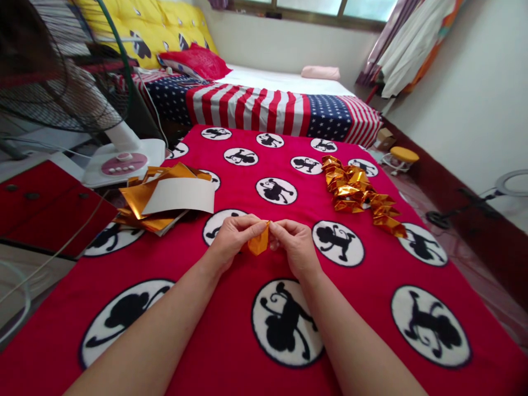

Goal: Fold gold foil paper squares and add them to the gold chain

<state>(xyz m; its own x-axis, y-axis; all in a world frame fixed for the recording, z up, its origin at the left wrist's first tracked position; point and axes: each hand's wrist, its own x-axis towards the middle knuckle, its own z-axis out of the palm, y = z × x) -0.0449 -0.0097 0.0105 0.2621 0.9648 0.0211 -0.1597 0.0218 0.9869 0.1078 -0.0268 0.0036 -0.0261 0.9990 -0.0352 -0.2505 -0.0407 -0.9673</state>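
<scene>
Between my two hands is a small folded piece of gold foil paper, held just above the red cloth. My left hand pinches its left side between thumb and fingers. At its upper right edge, my right hand grips it with thumb and forefinger. The fingers cover part of the folds. To the left lies a stack of gold foil sheets, with a white-backed sheet on top. On the right, several folded gold foil pieces sit in nested rows.
A red cloth with monkey circles covers the surface under my hands. A fan stands at the left beside a red drawer unit. Beyond are a bed, a yellow stool and a ring-light stand.
</scene>
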